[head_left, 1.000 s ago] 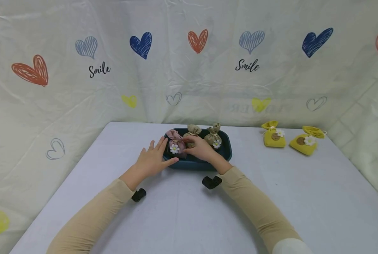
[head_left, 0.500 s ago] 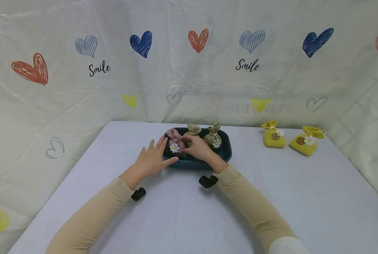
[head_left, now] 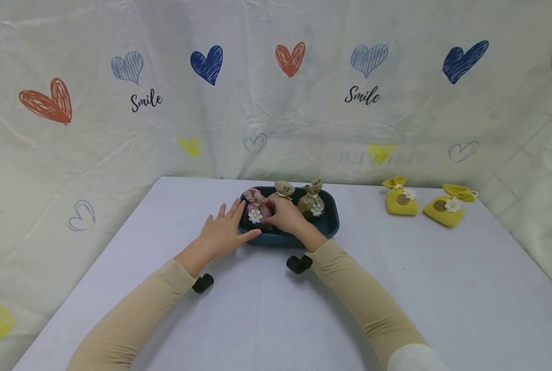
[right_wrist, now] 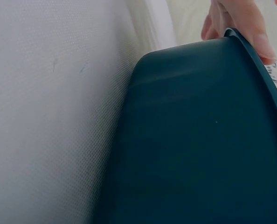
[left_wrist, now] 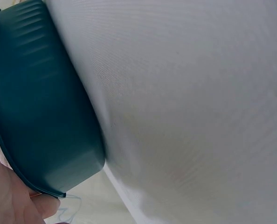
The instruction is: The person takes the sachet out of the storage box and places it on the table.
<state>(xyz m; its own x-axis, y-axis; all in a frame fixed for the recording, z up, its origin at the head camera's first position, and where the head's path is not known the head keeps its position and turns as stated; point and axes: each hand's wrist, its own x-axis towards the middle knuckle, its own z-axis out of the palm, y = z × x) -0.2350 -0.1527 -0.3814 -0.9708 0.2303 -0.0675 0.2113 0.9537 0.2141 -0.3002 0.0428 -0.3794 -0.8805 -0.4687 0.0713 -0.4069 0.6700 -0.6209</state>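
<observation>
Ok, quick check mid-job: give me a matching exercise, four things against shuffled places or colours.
1. left hand
2. pink pouch
3. yellow pouches
4. tray

A. dark blue-green
B. on the table, right of the tray
C. spread at the tray's left rim
D. inside the tray

Pairs: 1-C, 2-D, 3-B, 4-A.

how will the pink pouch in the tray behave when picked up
The pink pouch will likely feel soft rather than stiff, as its gathered neck shows cloth folds. It bulges below, so a filling may sag or shift. Grip is probably easy, since it looks wrinkled rather than glossy; weight I can't judge.
</observation>
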